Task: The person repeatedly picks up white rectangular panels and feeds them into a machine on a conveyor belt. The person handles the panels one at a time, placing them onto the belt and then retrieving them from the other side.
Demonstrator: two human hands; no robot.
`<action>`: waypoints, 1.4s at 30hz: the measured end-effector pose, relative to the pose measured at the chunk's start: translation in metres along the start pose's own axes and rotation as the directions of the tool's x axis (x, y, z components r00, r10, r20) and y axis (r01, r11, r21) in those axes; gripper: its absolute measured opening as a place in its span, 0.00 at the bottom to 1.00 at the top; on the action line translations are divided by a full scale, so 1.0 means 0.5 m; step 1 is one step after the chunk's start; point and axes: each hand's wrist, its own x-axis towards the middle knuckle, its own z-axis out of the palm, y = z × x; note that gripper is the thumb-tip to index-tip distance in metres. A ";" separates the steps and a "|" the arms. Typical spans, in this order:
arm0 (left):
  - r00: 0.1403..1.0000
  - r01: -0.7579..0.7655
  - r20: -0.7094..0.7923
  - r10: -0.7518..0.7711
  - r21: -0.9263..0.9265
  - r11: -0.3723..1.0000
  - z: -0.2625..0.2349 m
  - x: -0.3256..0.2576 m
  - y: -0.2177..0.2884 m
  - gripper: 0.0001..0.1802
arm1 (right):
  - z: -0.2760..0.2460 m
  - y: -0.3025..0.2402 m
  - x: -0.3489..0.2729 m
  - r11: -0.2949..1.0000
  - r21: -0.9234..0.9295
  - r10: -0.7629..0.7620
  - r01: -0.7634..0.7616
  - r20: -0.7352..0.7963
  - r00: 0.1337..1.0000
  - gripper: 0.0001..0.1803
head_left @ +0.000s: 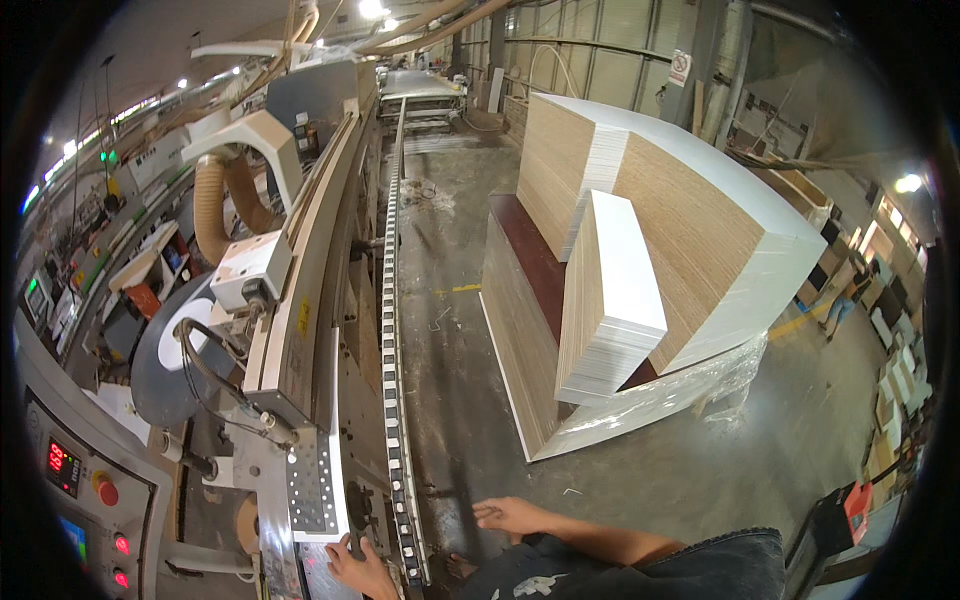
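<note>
My left hand (362, 571) is at the near end of the edge-banding machine, its fingertips at the corner of a white panel (338, 480). The fingers are apart, and they seem to touch the panel's edge rather than wrap round it. That narrow panel lies along the machine's side, partly beneath a dark plate with rows of light dots (313, 500). My right hand (508, 515) hangs in front of my body, over the floor beside the roller rail (391, 340). Its fingers point left, loosely stretched, and nothing shows in them.
Right of the rail stands a stack of wood-grain boards (690, 230) with white faces, a smaller stack (610, 310) leaning beside it. A control panel (85, 510) with a red knob fills the lower left. Suction hoses (210, 205) rise from the machine. Another person (840, 300) stands far right.
</note>
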 end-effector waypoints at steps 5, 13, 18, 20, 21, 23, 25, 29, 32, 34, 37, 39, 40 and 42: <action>0.960 -0.147 0.210 0.182 -0.174 0.974 0.051 0.031 0.078 0.28 | -0.023 0.061 -0.061 0.984 -0.146 -0.095 0.105 0.074 0.993 0.35; 0.690 -0.468 0.247 0.681 -0.565 0.679 0.076 -0.131 0.698 0.36 | -0.181 0.054 -0.175 0.920 -0.308 -0.222 0.242 0.098 0.970 0.36; 0.577 -0.689 0.116 0.809 -0.462 0.558 0.170 -0.243 0.994 0.49 | -0.301 0.147 -0.264 0.928 -0.135 -0.359 0.346 -0.084 0.930 0.35; 0.593 -0.699 0.155 0.791 -0.390 0.600 0.208 -0.262 1.050 0.53 | -0.341 0.169 -0.304 0.954 -0.044 -0.299 0.296 -0.118 0.947 0.35; 0.601 -0.698 0.177 0.779 -0.358 0.620 0.229 -0.272 1.072 0.55 | -0.360 0.178 -0.328 0.965 0.003 -0.261 0.263 -0.133 0.956 0.34; 0.609 -0.696 0.209 0.765 -0.322 0.642 0.250 -0.287 1.103 0.55 | -0.391 0.202 -0.353 0.965 0.082 -0.233 0.251 -0.181 0.955 0.31; 0.615 -0.704 0.266 0.742 -0.238 0.669 0.260 -0.305 1.122 0.53 | -0.382 0.270 -0.363 0.915 0.249 -0.241 0.317 -0.291 0.926 0.30; 0.665 -0.701 0.194 0.721 -0.171 0.692 0.285 -0.311 1.123 0.48 | -0.391 0.331 -0.354 0.881 0.346 -0.217 0.323 -0.310 0.926 0.27; 0.689 -0.676 0.177 0.702 -0.190 0.712 0.274 -0.316 1.120 0.47 | -0.396 0.344 -0.340 0.878 0.327 -0.267 0.349 -0.271 0.925 0.27; 0.703 -0.664 0.156 0.694 -0.205 0.719 0.262 -0.318 1.106 0.46 | -0.421 0.317 -0.333 0.859 0.365 -0.294 0.359 -0.222 0.930 0.27; 0.692 -0.658 0.188 0.697 -0.232 0.716 0.196 -0.305 1.031 0.46 | -0.459 0.285 -0.303 0.905 0.307 -0.235 0.295 -0.217 0.947 0.26; 0.718 -0.629 0.213 0.663 -0.211 0.748 0.114 -0.295 0.947 0.49 | -0.480 0.220 -0.305 0.806 0.543 -0.091 0.236 -0.280 0.956 0.29; 0.715 -0.631 0.213 0.666 -0.214 0.746 0.064 -0.291 0.899 0.50 | -0.494 0.169 -0.313 0.716 0.617 -0.166 0.325 -0.302 0.939 0.31; 0.715 -0.626 0.227 0.661 -0.213 0.750 -0.039 -0.284 0.794 0.51 | -0.515 0.067 -0.318 0.531 0.716 -0.292 0.454 -0.348 0.891 0.33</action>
